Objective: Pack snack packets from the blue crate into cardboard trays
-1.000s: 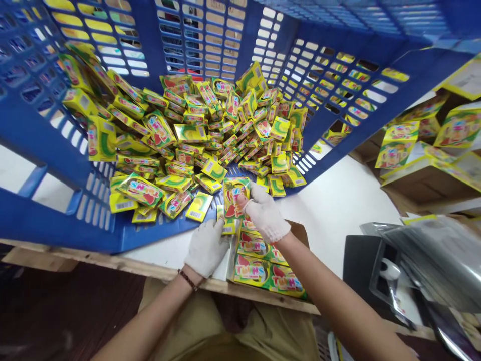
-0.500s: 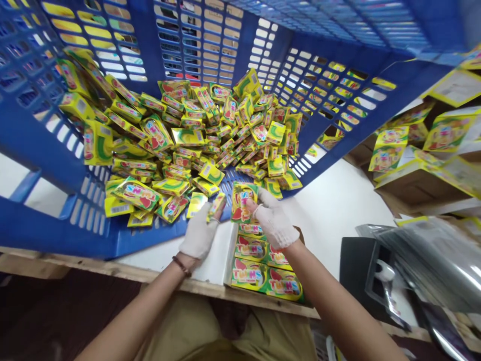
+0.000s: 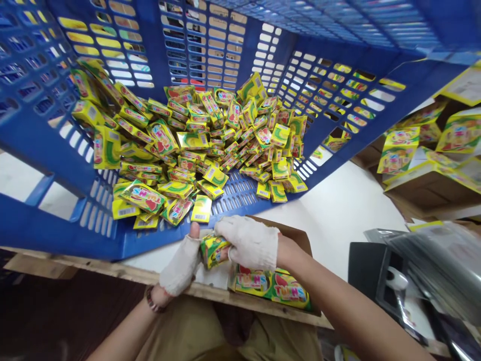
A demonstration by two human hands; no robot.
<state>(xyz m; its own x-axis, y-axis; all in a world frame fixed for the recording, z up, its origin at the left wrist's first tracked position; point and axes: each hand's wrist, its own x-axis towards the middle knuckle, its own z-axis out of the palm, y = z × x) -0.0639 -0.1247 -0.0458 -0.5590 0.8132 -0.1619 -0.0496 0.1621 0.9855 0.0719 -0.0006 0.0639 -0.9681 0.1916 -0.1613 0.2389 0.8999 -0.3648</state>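
Note:
Both my hands wear white fingerless gloves. My left hand (image 3: 182,263) and my right hand (image 3: 250,241) meet over the table edge and grip one small yellow-green packet (image 3: 212,249) between them. Right under my right hand lies a brown cardboard box (image 3: 296,238) with rows of the same packets (image 3: 272,290) laid flat in it. A big blue plastic crate (image 3: 45,145), tipped on its side, holds a heap of several loose packets (image 3: 195,140) just beyond my hands.
More printed yellow cartons (image 3: 400,150) and brown boxes stand at the right. A black device (image 3: 376,271) and clear plastic film (image 3: 439,265) lie at the lower right. The white tabletop (image 3: 345,210) has a wooden front edge (image 3: 93,263).
My hands have drawn back from the crate's mouth toward me and come together. The packets each hand held up earlier are now gathered low between both hands above the box.

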